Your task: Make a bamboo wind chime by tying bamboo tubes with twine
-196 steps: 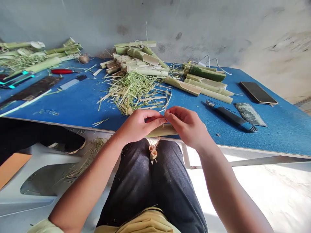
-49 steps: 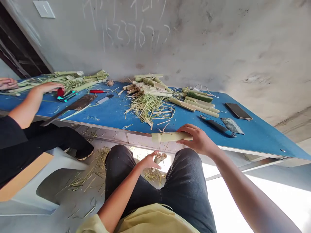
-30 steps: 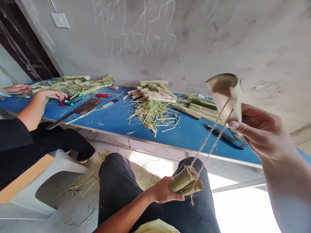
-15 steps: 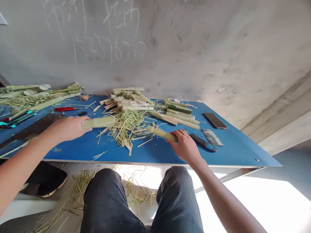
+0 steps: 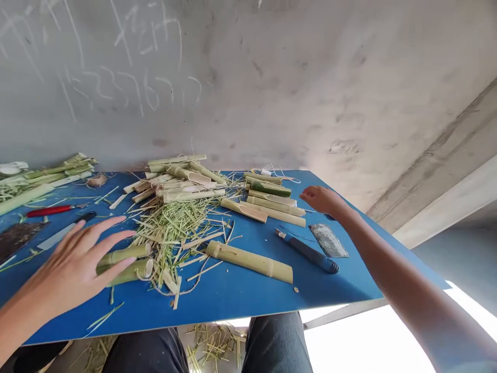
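Observation:
My left hand (image 5: 77, 264) is open, fingers spread over two short bamboo pieces (image 5: 130, 254) lying side by side, their cut ends and a loop of twine beside them. Off to the right, my right hand (image 5: 322, 199) hangs above the table, its fingers curled together. Whatever may be in those fingers is hidden. Below the right hand a dark edge (image 5: 329, 216) peeks out. Close to its left lie several split bamboo pieces (image 5: 275, 202). A longer bamboo piece (image 5: 252, 260) rests between the hands at the front.
Shavings (image 5: 174, 223) and a pile of split bamboo (image 5: 186, 181) cover the blue table's (image 5: 240, 305) middle. A black-handled tool (image 5: 310, 255) and a dark flat plate (image 5: 329, 240) lie right. A knife (image 5: 62, 233), a red-handled tool (image 5: 50, 210) and more bamboo (image 5: 50, 181) are left.
Both hands have let go of their bamboo pieces, which now lie on the table. My left hand has opened; my right hand has moved away to the back right. The view has shifted right.

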The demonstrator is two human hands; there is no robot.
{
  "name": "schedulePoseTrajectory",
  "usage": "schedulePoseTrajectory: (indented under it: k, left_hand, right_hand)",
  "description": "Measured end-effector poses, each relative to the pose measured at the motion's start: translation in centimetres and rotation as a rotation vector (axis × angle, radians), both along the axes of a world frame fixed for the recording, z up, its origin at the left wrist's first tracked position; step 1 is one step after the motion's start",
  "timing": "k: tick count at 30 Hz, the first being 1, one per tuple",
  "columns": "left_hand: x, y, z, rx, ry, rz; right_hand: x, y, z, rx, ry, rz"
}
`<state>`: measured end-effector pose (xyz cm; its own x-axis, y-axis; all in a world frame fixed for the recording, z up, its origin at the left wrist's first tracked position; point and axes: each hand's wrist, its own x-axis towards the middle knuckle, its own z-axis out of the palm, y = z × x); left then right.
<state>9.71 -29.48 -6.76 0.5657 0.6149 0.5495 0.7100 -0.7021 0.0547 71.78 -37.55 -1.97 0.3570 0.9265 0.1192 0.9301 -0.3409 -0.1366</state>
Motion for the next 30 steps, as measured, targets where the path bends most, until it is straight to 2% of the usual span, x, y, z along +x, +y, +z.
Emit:
schedulePoseTrajectory:
  k: [2,5,7,9,11,13,15,17,20,23,25,27,30]
  left_hand:
    - [5.7,0.3,2.5,0.043,0.042,-0.139]
    - [15.8,2.2,4.6,-0.086,0.193,-0.318]
    - [22.3,4.2,4.4,-0.144,0.285,-0.331]
    - [27.4,6.5,3.3,-0.157,0.361,-0.335]
    - [30.7,8.5,1.8,-0.169,0.395,-0.355]
    - [32.0,9.9,0.9,-0.175,0.412,-0.385]
    - [31.6,10.5,0.8,-0.170,0.416,-0.405]
    - [30.1,10.4,1.6,-0.161,0.408,-0.403]
    - [26.4,9.2,4.0,-0.067,0.347,-0.371]
    - [21.7,7.0,6.7,0.115,0.287,-0.294]
    - [18.3,4.6,7.8,0.130,0.278,-0.196]
    - [15.3,1.0,7.7,0.068,0.256,-0.104]
    - [12.5,-5.7,5.0,-0.021,0.194,-0.119]
  right_hand:
    - [1.4,2.4,-1.7,-0.032,0.009,0.039]
    - [1.8,4.6,-4.4,-0.051,0.026,0.099]
    - [1.9,5.3,-5.5,-0.030,0.040,0.131]
    - [2.2,5.4,-5.9,0.005,0.064,0.154]
    - [2.7,5.0,-5.5,0.036,0.098,0.161]
    - [3.3,4.2,-4.7,0.051,0.136,0.163]
    - [3.8,3.1,-3.5,0.051,0.173,0.180]
    - [4.3,1.7,-2.2,0.047,0.214,0.208]
    - [4.1,-0.6,-0.4,0.059,0.279,0.227]
    - [2.0,-2.4,0.9,0.119,0.391,0.257]
    - [-0.7,-3.2,1.5,0.164,0.528,0.330]
    - [-4.1,-3.7,1.8,0.140,0.685,0.400]
    - [-9.3,-4.0,1.5,-0.001,0.815,0.465]
